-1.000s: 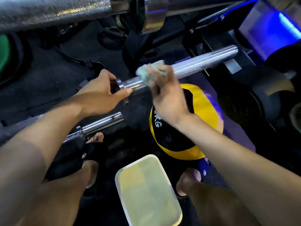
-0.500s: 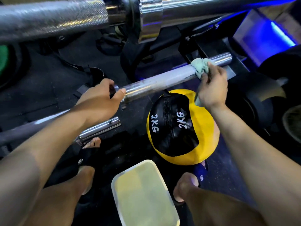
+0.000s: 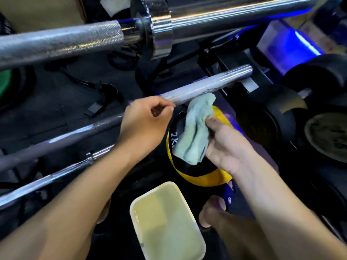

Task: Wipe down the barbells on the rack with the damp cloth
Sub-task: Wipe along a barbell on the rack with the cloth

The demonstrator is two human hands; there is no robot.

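Observation:
Three chrome barbells lie across the rack. The top barbell (image 3: 56, 42) crosses close under the camera. On the middle barbell (image 3: 210, 84) my left hand (image 3: 144, 126) has its fingers curled around the collar, where the smooth sleeve begins. In my right hand (image 3: 225, 145) I grip a bunched pale green cloth (image 3: 195, 132). The cloth hangs just under the sleeve, and its top edge is at the bar or barely off it. The lowest barbell (image 3: 47, 177) runs under my left forearm.
A yellow and black 2 kg medicine ball (image 3: 204, 178) sits on the floor below the cloth. A white tub (image 3: 135, 218) of pale liquid stands between my feet. Black weight plates (image 3: 272, 113) crowd the right side. A green plate (image 3: 3, 81) is at the left edge.
My right hand slid the cloth out to the sleeve's far end, then came back and dropped below the bar. My left hand stayed at the collar. The camera moved closer.

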